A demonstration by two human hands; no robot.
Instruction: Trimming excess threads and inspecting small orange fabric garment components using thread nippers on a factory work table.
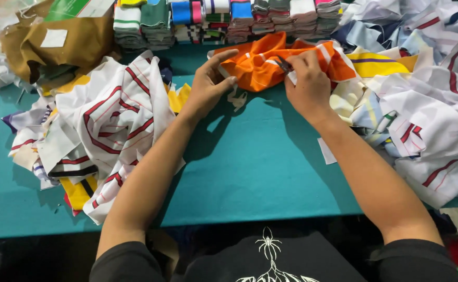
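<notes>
Orange striped knit fabric piece (260, 65) lies crosswise beyond both hands, left hand (208, 86) pinching its near edge, right hand (307, 86) gripping its middle with a small dark tool.

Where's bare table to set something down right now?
The teal table is bare between the forearms, from the orange cloth down to the near edge. Crowded: white striped pile left, white pile right, folded stacks along the back.

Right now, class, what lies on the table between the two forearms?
In the head view, bare teal table lies between the left forearm and right forearm.
</notes>
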